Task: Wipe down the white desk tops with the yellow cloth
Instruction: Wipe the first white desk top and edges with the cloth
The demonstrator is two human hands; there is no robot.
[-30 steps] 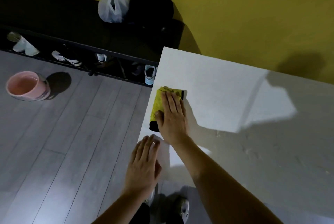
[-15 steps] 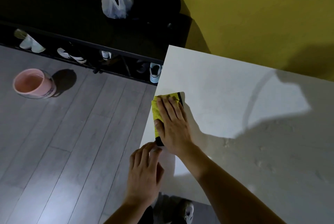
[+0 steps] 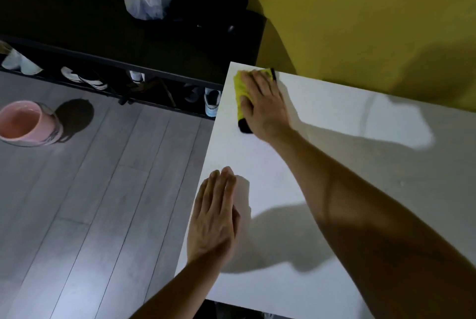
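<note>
Cloth at the desk's far left corner, pressed flat for the wipe.

Yellow cloth [image 3: 240, 92] lies in the upper middle of the frame on the white desk top [image 3: 334, 190], under the right hand [image 3: 265, 105], whose straight fingers press it down rather than grasp it. Left hand [image 3: 215, 215], relaxed and flat, rests at the desk's left edge, lower centre. Good wiping likely means keeping even palm pressure, overlapping strokes, and running right along the edges. Pink bowl [image 3: 25, 123] sits on the floor, far left.
</note>
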